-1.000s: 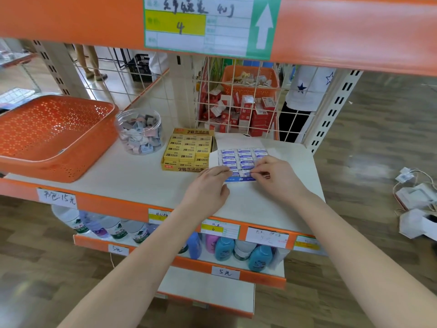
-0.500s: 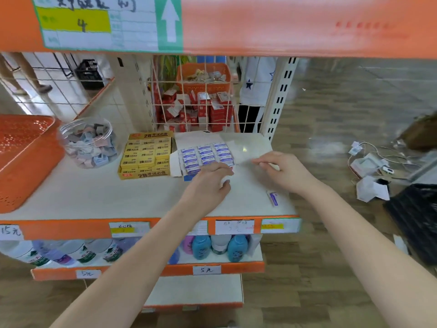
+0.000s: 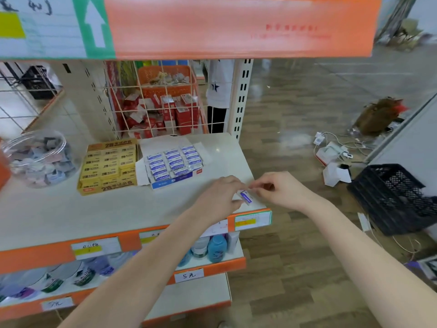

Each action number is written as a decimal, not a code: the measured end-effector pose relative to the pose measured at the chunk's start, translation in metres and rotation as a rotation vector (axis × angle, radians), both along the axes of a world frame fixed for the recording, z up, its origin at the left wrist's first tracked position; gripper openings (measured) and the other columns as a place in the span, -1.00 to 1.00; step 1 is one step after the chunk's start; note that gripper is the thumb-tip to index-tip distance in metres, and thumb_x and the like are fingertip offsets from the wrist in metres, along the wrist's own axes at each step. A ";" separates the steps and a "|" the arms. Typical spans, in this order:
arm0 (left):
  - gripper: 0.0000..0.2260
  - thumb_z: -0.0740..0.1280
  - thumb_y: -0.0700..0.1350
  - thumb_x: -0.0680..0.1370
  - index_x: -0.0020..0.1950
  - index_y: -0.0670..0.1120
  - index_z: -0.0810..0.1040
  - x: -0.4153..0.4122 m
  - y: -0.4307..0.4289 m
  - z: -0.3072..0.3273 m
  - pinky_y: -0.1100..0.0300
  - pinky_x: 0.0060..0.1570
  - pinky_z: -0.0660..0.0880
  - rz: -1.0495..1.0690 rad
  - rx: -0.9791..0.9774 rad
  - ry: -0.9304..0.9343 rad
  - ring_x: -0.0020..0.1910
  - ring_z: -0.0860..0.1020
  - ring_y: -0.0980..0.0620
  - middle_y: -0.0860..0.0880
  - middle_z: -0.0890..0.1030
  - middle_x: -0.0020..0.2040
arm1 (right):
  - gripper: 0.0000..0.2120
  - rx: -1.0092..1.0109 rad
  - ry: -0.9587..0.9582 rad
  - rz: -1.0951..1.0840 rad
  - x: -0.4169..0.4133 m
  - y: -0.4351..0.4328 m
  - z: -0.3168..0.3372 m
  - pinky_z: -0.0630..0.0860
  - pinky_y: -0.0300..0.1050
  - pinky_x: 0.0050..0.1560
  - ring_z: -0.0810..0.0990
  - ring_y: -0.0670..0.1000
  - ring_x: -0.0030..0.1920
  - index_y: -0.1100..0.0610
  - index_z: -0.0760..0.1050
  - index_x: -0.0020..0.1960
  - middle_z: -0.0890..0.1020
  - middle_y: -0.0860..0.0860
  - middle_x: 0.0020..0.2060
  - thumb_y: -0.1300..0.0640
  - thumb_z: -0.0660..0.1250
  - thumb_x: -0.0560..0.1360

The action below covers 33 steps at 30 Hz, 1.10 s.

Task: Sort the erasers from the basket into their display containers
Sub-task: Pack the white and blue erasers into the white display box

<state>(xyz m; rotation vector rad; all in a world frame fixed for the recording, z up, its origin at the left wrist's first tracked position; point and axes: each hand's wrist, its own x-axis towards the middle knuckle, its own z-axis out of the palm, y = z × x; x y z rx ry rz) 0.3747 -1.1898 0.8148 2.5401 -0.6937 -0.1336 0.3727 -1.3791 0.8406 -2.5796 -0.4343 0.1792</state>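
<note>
A small white-and-blue eraser [image 3: 245, 197] lies near the right front corner of the white shelf [image 3: 118, 209]. My left hand [image 3: 218, 197] pinches its left end with curled fingers. My right hand [image 3: 279, 189] is just to its right, fingertips curled close to the eraser; whether they touch it I cannot tell. Behind them stands the open blue-and-white display box [image 3: 173, 162] filled with matching erasers. To its left sits the yellow box of 2B erasers [image 3: 108, 165], and a clear round jar [image 3: 39, 157] of mixed erasers is at the far left.
The orange basket [image 3: 3, 171] barely shows at the left edge. A wire grid [image 3: 156, 100] with red packs backs the shelf. The orange upper shelf [image 3: 212, 27] hangs overhead. A black crate [image 3: 397, 197] and cables lie on the floor to the right.
The view swung right. Both hands left the blue display box and came forward to the loose eraser at the shelf's right front corner; my left hand now pinches it.
</note>
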 end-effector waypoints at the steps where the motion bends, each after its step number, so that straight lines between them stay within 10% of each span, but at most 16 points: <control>1: -0.68 0.29 -0.10 0.56 0.33 -0.01 0.49 0.000 0.001 -0.001 0.16 0.19 0.37 0.009 0.008 -0.011 0.19 0.42 0.04 0.02 0.49 0.21 | -0.81 -0.004 0.007 0.011 -0.002 0.002 0.000 0.40 -0.34 -0.08 0.54 -0.08 -0.11 0.04 0.64 0.06 0.63 -0.03 -0.10 0.15 0.33 0.49; 11: -0.70 0.24 -0.02 0.59 0.31 -0.02 0.47 -0.010 0.032 -0.006 0.20 0.23 0.29 0.161 -0.017 -0.161 0.25 0.39 0.04 0.04 0.48 0.24 | -0.82 -0.112 -0.124 0.121 0.009 0.039 -0.008 0.34 -0.31 -0.08 0.53 -0.02 -0.08 0.12 0.60 0.04 0.54 -0.01 -0.11 0.18 0.38 0.44; 19: -0.45 0.04 0.07 0.65 0.57 -0.09 -0.06 -0.010 0.099 -0.004 0.15 0.47 -0.20 0.440 0.275 -0.125 0.54 -0.10 0.04 -0.01 -0.05 0.58 | -0.77 0.068 -0.334 0.089 0.040 0.082 0.006 0.32 -0.34 0.01 0.47 -0.07 -0.13 0.21 0.60 0.13 0.60 0.08 -0.02 0.31 0.33 0.48; 29: -0.44 0.03 0.08 0.65 0.57 -0.08 -0.08 -0.012 0.106 -0.006 0.15 0.47 -0.19 0.413 0.337 -0.154 0.54 -0.09 0.05 -0.02 -0.06 0.58 | -0.72 -0.187 -0.291 0.173 0.073 0.124 -0.004 0.31 -0.15 0.22 0.43 0.17 0.21 0.25 0.53 0.24 0.52 0.16 0.17 0.30 0.25 0.54; 33: -0.44 0.04 0.08 0.64 0.57 -0.07 -0.08 -0.011 0.107 -0.006 0.16 0.48 -0.18 0.405 0.314 -0.157 0.54 -0.09 0.06 -0.01 -0.06 0.58 | -0.73 -0.229 -0.242 0.188 0.074 0.127 -0.003 0.35 -0.21 0.01 0.46 0.08 0.12 0.23 0.50 0.22 0.48 0.12 0.15 0.18 0.20 0.57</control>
